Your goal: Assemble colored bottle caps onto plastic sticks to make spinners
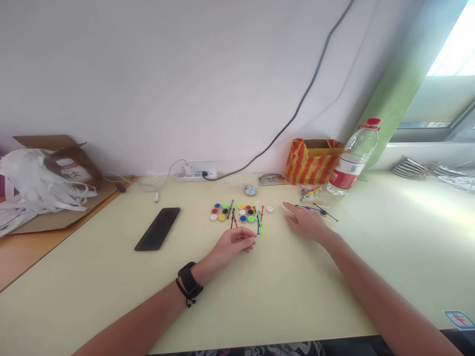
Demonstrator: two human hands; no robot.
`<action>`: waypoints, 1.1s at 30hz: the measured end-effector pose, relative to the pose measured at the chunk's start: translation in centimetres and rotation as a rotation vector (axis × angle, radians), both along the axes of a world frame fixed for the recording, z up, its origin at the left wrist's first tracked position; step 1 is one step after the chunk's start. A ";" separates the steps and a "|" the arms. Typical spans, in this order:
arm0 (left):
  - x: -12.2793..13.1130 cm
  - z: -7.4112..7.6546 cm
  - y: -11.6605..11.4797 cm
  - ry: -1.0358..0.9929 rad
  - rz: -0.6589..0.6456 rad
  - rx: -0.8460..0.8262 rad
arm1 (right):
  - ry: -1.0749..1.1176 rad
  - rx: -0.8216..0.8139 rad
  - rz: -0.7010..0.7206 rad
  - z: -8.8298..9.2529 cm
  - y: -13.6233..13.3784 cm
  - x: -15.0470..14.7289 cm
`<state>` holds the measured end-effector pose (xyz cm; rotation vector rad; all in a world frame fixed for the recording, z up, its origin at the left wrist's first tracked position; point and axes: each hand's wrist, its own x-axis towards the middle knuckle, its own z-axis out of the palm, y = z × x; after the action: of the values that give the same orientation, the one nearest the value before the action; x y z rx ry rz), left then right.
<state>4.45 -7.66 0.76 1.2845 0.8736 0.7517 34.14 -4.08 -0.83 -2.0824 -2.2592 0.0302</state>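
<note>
A cluster of small coloured round pieces (237,212) and thin coloured sticks (260,222) lies in the middle of the pale table (111,287). My left hand (234,244), with a black wrist band, rests just in front of the cluster, its fingers curled loosely with nothing visible in them. My right hand (306,222) lies flat on the table to the right, fingers stretched out toward a thin pale stick (282,207). Behind it lies an assembly of black sticks and a hub (321,211).
A black phone (158,229) lies left of the pieces. At the back stand a power strip (195,173), glasses (272,178), a striped bag (311,160), a water bottle (354,158) and a small packet of parts (309,193). White strips and cardboard (40,188) fill the left.
</note>
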 end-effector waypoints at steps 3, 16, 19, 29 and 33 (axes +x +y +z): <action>0.0 -0.1 0.1 0.002 -0.004 -0.003 | 0.006 -0.008 0.008 0.0 0.0 0.0; -0.2 -0.3 0.1 0.014 -0.023 0.006 | 0.063 0.038 0.038 -0.1 0.0 -0.8; -0.2 -0.3 0.1 0.017 -0.023 0.007 | 0.070 0.061 0.035 -0.2 0.2 -0.7; -0.2 -0.4 0.2 0.011 -0.031 0.004 | 0.251 0.297 0.135 -0.7 0.3 -0.4; -0.2 -0.5 0.2 0.015 -0.038 0.007 | 0.318 0.380 0.213 -0.5 0.3 -0.7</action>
<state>4.25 -7.42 0.31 1.3116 0.8572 0.7164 33.41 -3.79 -1.35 -1.5254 -2.0861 -0.0497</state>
